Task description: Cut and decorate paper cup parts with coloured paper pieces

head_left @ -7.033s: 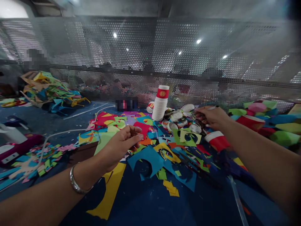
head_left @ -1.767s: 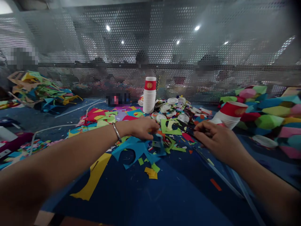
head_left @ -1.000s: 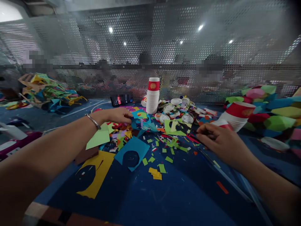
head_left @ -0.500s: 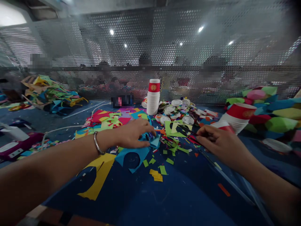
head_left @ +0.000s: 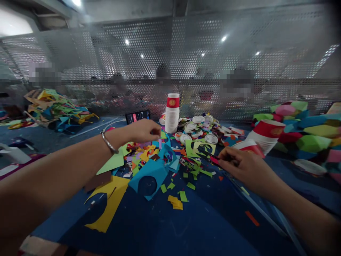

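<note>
My left hand (head_left: 146,131), with a silver bangle at its wrist, is over the far side of the heap of coloured paper scraps. Its fingers are curled downward, and a small purple strip shows just below the fingertips; whether they pinch it is unclear. Blue paper with a round cut-out (head_left: 157,169) lies nearer, below that hand. On the right, my right hand (head_left: 237,161) is closed around the handles of dark scissors (head_left: 205,153), whose blades point left over green paper with a hole (head_left: 190,147). Yellow cut paper (head_left: 114,193) lies at the near left.
A tall stack of paper cups (head_left: 172,117) stands at the back centre, beside a pile of round white pieces (head_left: 197,124). More cups (head_left: 266,137) lean at the right, near coloured paper shapes (head_left: 317,138). A phone (head_left: 137,116) leans behind my left hand.
My left hand has moved back and left, off the blue paper, and its fingers have curled. Coloured scraps and a green sheet now show. My right hand still holds the scissors.
</note>
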A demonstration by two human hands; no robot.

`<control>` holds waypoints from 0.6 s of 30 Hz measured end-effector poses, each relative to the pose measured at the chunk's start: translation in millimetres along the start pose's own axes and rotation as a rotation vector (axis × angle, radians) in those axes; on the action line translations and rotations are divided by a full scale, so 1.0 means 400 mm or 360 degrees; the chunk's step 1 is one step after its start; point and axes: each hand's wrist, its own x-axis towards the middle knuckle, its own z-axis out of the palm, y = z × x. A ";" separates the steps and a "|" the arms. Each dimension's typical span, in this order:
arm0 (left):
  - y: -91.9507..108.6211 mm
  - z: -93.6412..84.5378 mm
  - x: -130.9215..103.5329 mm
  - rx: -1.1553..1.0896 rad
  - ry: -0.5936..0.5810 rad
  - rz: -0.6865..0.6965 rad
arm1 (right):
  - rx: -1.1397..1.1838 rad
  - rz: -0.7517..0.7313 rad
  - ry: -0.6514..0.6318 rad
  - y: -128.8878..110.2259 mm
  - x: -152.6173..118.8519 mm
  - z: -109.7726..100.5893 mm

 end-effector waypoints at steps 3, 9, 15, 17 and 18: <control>-0.034 -0.021 0.076 0.0053 0.0401 -0.0156 | -0.0019 -0.0029 -0.0090 -0.003 0.000 0.006; -0.059 -0.061 0.236 0.0067 0.1011 -0.0237 | -0.0077 -0.0055 -0.0193 -0.015 -0.005 0.009; -0.087 -0.107 0.344 0.0010 0.0973 -0.0252 | -0.0071 -0.0049 -0.0222 -0.016 -0.004 0.008; -0.099 -0.112 0.363 -0.0013 0.0910 -0.0258 | -0.0074 -0.0050 -0.0229 -0.014 -0.003 0.008; -0.103 -0.113 0.370 -0.0024 0.0885 -0.0264 | -0.0076 -0.0050 -0.0231 -0.013 -0.002 0.008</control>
